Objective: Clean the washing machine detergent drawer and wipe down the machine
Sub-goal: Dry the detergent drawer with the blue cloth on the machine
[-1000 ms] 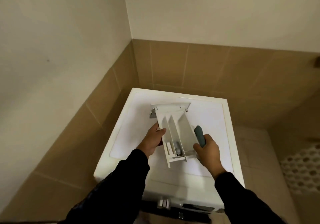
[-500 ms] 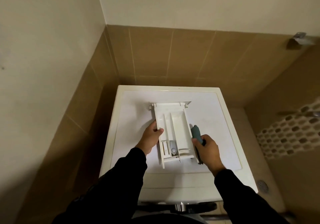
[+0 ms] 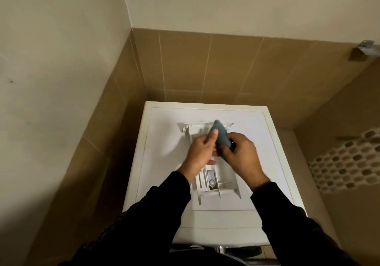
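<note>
**Loose drawer, both hands busy above it**

The detergent drawer (image 3: 213, 180) lies flat on top of the washing machine (image 3: 273, 162), its front panel toward the tiled wall. Nothing pins it down. Both hands are over its far half, sharing a blue-grey cloth (image 3: 221, 136): the left hand (image 3: 200, 152) has fingers laid along one edge of it, the right hand (image 3: 243, 156) has fingers curled round the other. A hard wipe could skid the unheld drawer across the smooth lid toward an edge. The small grey insert (image 3: 211, 180) in the near compartment might also pop loose if snagged.
</note>
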{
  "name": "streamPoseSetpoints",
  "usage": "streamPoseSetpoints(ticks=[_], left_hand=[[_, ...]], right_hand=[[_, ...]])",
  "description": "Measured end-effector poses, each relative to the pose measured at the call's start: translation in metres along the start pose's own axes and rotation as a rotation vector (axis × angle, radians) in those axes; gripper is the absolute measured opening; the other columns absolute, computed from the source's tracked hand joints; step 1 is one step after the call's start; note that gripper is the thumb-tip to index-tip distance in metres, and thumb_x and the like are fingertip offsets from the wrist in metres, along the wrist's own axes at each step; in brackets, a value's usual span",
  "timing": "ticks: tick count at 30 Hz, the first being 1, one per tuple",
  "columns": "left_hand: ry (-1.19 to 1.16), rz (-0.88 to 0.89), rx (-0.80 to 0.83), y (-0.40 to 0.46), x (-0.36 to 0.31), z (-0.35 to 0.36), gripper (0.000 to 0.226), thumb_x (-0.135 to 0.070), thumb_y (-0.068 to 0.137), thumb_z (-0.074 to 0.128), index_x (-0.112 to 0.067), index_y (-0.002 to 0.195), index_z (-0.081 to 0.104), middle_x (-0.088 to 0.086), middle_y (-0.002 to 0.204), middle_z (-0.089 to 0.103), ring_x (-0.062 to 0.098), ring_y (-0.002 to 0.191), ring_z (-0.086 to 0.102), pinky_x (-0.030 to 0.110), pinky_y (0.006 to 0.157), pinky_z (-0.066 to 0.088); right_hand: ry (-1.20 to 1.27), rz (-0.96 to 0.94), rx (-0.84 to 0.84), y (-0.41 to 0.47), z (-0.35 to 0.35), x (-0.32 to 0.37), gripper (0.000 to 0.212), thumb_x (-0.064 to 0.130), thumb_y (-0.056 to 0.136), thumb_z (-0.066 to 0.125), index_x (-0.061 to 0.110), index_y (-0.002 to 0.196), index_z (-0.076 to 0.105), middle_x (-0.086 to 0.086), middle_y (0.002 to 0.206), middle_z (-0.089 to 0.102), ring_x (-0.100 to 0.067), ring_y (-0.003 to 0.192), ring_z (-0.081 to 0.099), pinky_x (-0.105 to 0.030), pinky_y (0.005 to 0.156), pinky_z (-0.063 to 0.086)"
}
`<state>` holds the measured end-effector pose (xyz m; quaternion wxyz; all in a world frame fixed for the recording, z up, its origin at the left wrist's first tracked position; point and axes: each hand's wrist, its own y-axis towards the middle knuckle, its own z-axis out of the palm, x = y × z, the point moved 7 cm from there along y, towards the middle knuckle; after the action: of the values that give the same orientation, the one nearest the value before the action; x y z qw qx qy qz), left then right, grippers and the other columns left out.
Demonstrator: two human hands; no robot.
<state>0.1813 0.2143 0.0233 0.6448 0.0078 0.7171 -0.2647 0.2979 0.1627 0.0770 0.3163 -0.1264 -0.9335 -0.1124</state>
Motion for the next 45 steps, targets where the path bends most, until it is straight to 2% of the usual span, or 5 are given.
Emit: streamPoseSetpoints(ticks=[5, 18, 28, 35, 45], left_hand=[[-0.243, -0.040, -0.079, 0.002, 0.004, -0.005, 0.026, -0.033, 0.100, 0.053, -0.014, 0.097, 0.070, 0.012, 0.101, 0.074, 0.025, 0.096, 0.071, 0.044, 0.087, 0.057], [-0.117, -0.107, -0.072, 0.009, -0.002, -0.040, 0.034, -0.045, 0.102, 0.041, -0.019, 0.109, 0.062, 0.001, 0.096, 0.069, 0.016, 0.083, 0.068, 0.035, 0.070, 0.058], [0.501, -0.139, -0.273, 0.020, 0.048, -0.065, 0.035, -0.039, 0.090, 0.062, -0.019, 0.119, 0.058, 0.005, 0.110, 0.070, 0.028, 0.093, 0.068, 0.041, 0.085, 0.057], [0.546, -0.125, -0.219, 0.023, 0.050, -0.056, 0.024, -0.036, 0.090, 0.059, -0.018, 0.106, 0.060, 0.006, 0.097, 0.071, 0.032, 0.083, 0.068, 0.040, 0.080, 0.057], [0.535, -0.209, -0.254, 0.030, 0.055, -0.055, 0.017, -0.032, 0.091, 0.058, -0.016, 0.096, 0.058, 0.008, 0.098, 0.072, 0.030, 0.084, 0.070, 0.036, 0.083, 0.057]], right_hand=[[0.074, -0.094, 0.076, -0.005, 0.015, 0.024, 0.027, 0.015, 0.079, 0.074, 0.013, 0.105, 0.072, -0.002, 0.092, 0.064, -0.017, 0.086, 0.059, -0.018, 0.074, 0.041], [0.409, 0.291, 0.016, 0.047, 0.023, -0.001, 0.012, 0.024, 0.074, 0.071, 0.022, 0.080, 0.061, -0.001, 0.064, 0.064, -0.026, 0.064, 0.065, -0.041, 0.064, 0.059], [-0.230, -0.185, 0.425, 0.079, 0.090, 0.056, 0.034, 0.026, 0.082, 0.069, 0.013, 0.113, 0.062, -0.013, 0.102, 0.067, -0.032, 0.094, 0.063, -0.029, 0.076, 0.044], [-0.615, -0.377, 0.262, 0.098, 0.094, 0.068, 0.036, 0.030, 0.087, 0.060, 0.022, 0.121, 0.064, -0.011, 0.118, 0.056, -0.032, 0.111, 0.050, -0.039, 0.084, 0.046], [-0.348, -0.376, 0.364, 0.101, 0.110, 0.050, 0.012, 0.019, 0.090, 0.055, 0.018, 0.092, 0.067, -0.010, 0.092, 0.070, -0.034, 0.085, 0.061, -0.030, 0.068, 0.037]])
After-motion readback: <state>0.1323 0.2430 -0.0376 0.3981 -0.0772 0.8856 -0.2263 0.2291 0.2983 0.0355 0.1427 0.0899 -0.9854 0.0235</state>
